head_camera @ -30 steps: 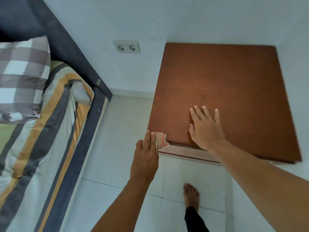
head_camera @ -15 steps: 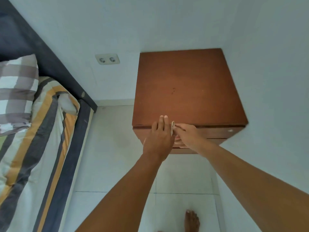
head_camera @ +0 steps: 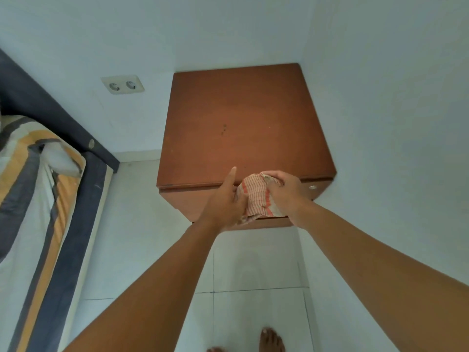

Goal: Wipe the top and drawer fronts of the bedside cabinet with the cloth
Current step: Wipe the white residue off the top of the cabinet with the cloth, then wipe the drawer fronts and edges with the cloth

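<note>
Holding the cloth (head_camera: 256,196) between them at the centre of the frame, both hands met in front of the bedside cabinet (head_camera: 243,123), just below its front edge. The right hand (head_camera: 284,191) was clenched around the upper right part of the striped red-and-white cloth, while the left hand (head_camera: 224,204) gripped its lower left part with the fingers curled under and the thumb pointing up. The cabinet's brown top lay bare apart from a few small dark specks near its middle. Its drawers were closed, so nothing of their contents showed; a small round knob (head_camera: 313,187) sat at the right of the upper drawer front. No writing could be read anywhere. The cabinet stood tight against the walls at its back and right. Open tiled floor (head_camera: 137,224) separated it from the bed (head_camera: 38,199) at the left of the frame, with a double wall socket (head_camera: 123,85) at upper left and a bare foot (head_camera: 271,340) at the bottom.
</note>
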